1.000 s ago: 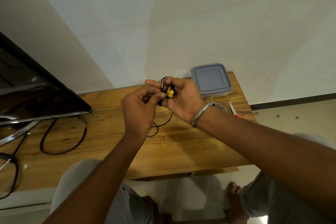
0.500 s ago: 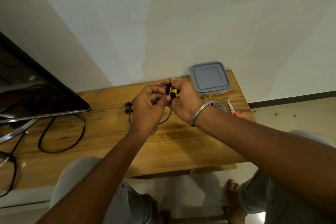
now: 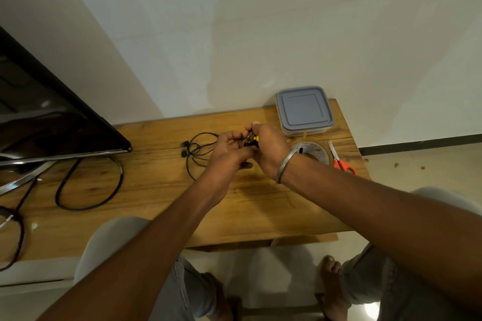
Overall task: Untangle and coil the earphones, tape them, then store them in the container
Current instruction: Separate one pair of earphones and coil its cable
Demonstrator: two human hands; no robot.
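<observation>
Pinches earphones in fingers of left hand and right hand, now lowered, with loose cord dropped onto desk, centre-left; coiling evidently unfinished.

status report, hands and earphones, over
Left hand and right hand both pinching the yellow earphones. Black earphones loose on the table, uncoiled. Container lid on, tape roll near it.
</observation>
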